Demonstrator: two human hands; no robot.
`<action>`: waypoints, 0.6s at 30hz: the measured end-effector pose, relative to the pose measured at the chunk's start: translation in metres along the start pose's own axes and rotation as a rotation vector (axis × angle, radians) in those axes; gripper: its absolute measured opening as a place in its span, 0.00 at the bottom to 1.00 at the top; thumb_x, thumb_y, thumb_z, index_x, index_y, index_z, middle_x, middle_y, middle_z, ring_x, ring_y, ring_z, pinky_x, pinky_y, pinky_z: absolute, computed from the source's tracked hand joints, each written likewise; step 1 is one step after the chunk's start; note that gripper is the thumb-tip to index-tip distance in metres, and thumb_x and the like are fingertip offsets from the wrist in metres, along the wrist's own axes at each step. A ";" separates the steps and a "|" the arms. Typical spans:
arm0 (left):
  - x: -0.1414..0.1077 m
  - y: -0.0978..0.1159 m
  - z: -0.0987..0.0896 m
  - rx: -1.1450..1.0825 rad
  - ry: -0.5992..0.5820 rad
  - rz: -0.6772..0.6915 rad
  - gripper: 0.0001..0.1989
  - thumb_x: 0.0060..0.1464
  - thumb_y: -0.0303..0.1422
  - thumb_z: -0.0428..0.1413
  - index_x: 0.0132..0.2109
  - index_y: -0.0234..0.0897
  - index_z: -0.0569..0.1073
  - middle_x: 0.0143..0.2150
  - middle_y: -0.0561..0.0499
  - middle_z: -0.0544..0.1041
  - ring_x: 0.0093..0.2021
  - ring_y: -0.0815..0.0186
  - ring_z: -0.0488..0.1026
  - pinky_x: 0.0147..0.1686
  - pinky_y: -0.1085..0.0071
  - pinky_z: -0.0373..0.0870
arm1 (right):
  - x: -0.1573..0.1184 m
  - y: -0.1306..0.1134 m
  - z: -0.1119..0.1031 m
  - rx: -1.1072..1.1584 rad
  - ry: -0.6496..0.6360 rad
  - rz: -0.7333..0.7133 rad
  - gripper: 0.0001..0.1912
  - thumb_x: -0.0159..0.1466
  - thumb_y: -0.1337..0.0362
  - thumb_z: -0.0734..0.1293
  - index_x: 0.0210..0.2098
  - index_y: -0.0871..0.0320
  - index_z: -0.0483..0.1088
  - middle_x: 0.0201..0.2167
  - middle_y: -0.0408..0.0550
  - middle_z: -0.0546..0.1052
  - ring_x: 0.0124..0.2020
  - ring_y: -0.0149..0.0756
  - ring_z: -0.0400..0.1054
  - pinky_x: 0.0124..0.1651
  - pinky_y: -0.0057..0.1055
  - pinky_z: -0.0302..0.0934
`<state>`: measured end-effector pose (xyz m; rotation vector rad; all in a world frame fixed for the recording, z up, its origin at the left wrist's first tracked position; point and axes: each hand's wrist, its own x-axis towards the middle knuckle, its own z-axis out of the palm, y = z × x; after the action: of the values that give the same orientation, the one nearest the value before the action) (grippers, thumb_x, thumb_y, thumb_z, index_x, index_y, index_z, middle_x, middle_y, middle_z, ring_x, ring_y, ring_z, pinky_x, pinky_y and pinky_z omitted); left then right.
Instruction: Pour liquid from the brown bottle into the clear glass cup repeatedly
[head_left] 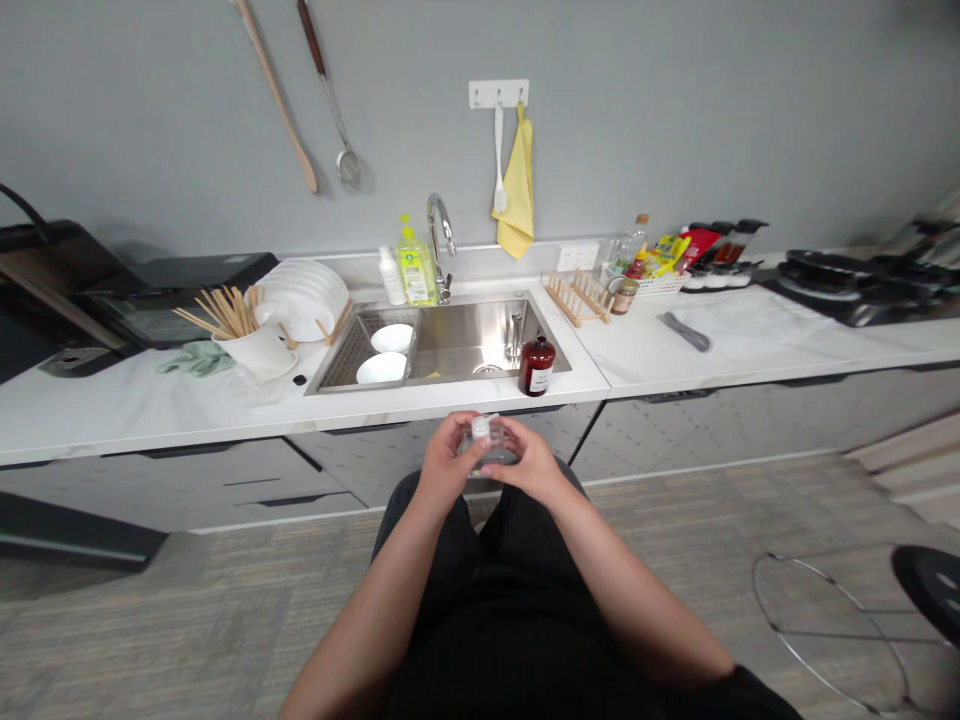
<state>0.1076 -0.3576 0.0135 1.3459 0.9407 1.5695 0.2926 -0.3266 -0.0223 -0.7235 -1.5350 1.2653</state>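
A clear bottle with a white pump top (481, 430) is held between both hands, in front of the counter's edge. My left hand (452, 455) wraps its left side, with the thumb near the pump. On the right side, my right hand (527, 460) grips the clear body. Just beyond the hands, a dark red bottle (537, 368) with a white label stands upright at the sink's front right corner. Two white bowls (383, 368) sit in the rack on the left of the sink (465, 330).
Left of the sink are white plates (300, 300) and a white holder of chopsticks (259, 352). Behind it stand a green soap bottle (415, 268) and the faucet (441, 240). A wooden rack (579, 298) and a gray cloth (684, 330) lie to the right.
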 end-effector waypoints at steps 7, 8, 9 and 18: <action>0.004 0.002 -0.004 0.112 0.088 0.082 0.14 0.64 0.42 0.71 0.51 0.42 0.85 0.51 0.45 0.83 0.54 0.56 0.80 0.61 0.59 0.75 | 0.001 0.003 -0.001 -0.053 0.034 0.029 0.45 0.51 0.49 0.90 0.65 0.52 0.78 0.63 0.56 0.83 0.62 0.55 0.81 0.65 0.50 0.76; 0.006 0.005 -0.006 0.139 0.100 0.116 0.13 0.64 0.42 0.71 0.51 0.42 0.86 0.52 0.45 0.83 0.55 0.56 0.80 0.62 0.59 0.75 | 0.001 0.004 0.000 -0.060 0.042 0.035 0.46 0.51 0.49 0.90 0.65 0.52 0.78 0.63 0.56 0.84 0.61 0.55 0.81 0.66 0.50 0.76; 0.008 0.008 -0.009 0.173 0.111 0.150 0.12 0.64 0.42 0.71 0.51 0.42 0.86 0.53 0.45 0.83 0.56 0.55 0.81 0.62 0.58 0.76 | 0.001 0.006 0.000 -0.066 0.049 0.038 0.46 0.51 0.48 0.90 0.65 0.52 0.78 0.63 0.56 0.84 0.61 0.55 0.81 0.66 0.50 0.75; 0.022 0.032 -0.025 0.372 0.081 0.252 0.12 0.66 0.44 0.69 0.51 0.43 0.87 0.53 0.44 0.85 0.56 0.54 0.83 0.62 0.55 0.78 | 0.002 0.008 0.002 -0.140 0.068 0.033 0.44 0.51 0.48 0.89 0.64 0.51 0.79 0.62 0.55 0.84 0.59 0.55 0.82 0.63 0.50 0.77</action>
<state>0.0776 -0.3494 0.0472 1.7252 1.1934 1.7033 0.2889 -0.3237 -0.0289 -0.8762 -1.5725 1.1542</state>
